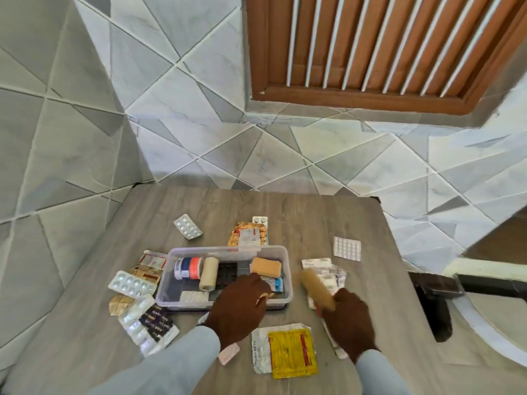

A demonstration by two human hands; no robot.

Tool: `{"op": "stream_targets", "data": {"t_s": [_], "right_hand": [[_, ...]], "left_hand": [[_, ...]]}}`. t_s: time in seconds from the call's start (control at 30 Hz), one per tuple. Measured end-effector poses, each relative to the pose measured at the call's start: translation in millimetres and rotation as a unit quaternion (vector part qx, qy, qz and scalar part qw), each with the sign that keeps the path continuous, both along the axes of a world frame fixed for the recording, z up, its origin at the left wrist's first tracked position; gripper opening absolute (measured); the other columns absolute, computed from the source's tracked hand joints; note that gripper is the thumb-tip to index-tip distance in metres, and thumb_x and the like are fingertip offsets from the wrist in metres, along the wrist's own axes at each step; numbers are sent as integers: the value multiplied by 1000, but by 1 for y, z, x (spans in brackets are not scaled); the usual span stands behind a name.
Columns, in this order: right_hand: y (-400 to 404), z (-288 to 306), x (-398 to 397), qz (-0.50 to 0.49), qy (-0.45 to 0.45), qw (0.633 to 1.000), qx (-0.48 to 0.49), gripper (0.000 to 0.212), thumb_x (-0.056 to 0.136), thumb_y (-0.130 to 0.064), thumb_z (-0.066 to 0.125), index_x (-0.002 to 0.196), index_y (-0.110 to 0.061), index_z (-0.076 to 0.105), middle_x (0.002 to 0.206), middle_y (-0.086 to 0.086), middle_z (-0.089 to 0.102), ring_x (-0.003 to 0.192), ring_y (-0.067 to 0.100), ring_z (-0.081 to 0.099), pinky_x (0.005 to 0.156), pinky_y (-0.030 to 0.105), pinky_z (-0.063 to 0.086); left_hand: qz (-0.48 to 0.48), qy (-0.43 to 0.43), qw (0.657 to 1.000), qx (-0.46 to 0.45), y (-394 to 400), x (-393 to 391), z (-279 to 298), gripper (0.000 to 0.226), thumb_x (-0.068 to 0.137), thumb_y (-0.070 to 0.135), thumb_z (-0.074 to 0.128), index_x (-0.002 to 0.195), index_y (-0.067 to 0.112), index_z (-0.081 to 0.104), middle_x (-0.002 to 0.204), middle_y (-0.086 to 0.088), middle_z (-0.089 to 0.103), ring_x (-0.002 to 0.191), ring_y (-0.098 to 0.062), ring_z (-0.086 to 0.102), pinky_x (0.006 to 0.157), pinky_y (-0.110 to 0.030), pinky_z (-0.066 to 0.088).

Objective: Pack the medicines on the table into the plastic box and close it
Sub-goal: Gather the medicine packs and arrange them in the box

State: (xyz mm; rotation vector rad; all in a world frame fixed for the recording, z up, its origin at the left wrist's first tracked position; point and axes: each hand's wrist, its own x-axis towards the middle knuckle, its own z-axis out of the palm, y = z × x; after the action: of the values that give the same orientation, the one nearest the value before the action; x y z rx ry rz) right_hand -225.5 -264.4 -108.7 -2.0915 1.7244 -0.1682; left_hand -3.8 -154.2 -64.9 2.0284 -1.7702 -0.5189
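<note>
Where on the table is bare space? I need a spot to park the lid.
Free: the far strip along the tiled wall, behind the foil strips; the right edge beyond the white pill sheet. Crowded: left of the plastic box and in front near both hands.

**A tiled room in a home**

Grey and white tiles [199,81] cover the far wall above a wood-grain table [299,212]. A brown wooden shutter [370,47] hangs at far right. Loose pill strips [188,226] lie scattered.

Clear plastic box [281,253] sitting open mid-table, already holding bandage rolls and packets; blister strips [188,226] lying scattered around it.
</note>
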Motion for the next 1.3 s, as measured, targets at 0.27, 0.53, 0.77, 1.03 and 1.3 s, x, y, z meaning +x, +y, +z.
{"op": "stream_targets", "data": {"t_s": [0.27, 0.53, 0.77, 1.03, 1.3], "right_hand": [[-16, 54, 50, 91, 5, 987, -129, 34, 69, -28, 79, 100, -20, 68, 92, 9, 69, 86, 37, 62, 75, 42, 50], [78, 42, 216, 315, 7, 944, -94, 35, 74, -23, 71, 108, -21, 65, 115, 7, 64, 109, 32, 56, 94, 44, 46], [83, 30, 257, 327, 85, 941, 18, 28, 85, -22, 54, 111, -16, 65, 116, 12, 64, 109, 32, 57, 94, 40, 45], [96, 35, 251, 227, 19, 968, 101, 31, 94, -12, 48, 121, -16, 60, 126, 7, 61, 115, 23, 56, 98, 29, 43], [80, 39, 159, 0, -194, 981, -17, 19, 84, -11, 59, 96, -24, 67, 90, 1, 69, 84, 20, 65, 79, 32, 51]], "left_hand": [[152, 22, 986, -71, 27, 77, 19, 24, 93, 21, 49, 113, 23, 62, 113, 4, 62, 105, -10, 54, 98, -25, 42], [129, 39, 990, -38, 63, 175, 13, 44, 78, 52, 32, 101, 29, 62, 100, 8, 63, 95, -11, 56, 90, -28, 43], [-59, -89, 988, 114, 62, 205, -9, 38, 88, 29, 39, 115, 21, 64, 117, -6, 63, 110, -26, 56, 96, -36, 43], [-109, -167, 969, 150, 46, 200, -17, 28, 92, 22, 48, 115, 17, 64, 115, -7, 66, 105, -28, 61, 92, -42, 51], [-43, -74, 995, 45, 56, 159, 7, 31, 93, 48, 39, 100, 26, 61, 105, 2, 67, 95, -16, 62, 77, -29, 45]]}}
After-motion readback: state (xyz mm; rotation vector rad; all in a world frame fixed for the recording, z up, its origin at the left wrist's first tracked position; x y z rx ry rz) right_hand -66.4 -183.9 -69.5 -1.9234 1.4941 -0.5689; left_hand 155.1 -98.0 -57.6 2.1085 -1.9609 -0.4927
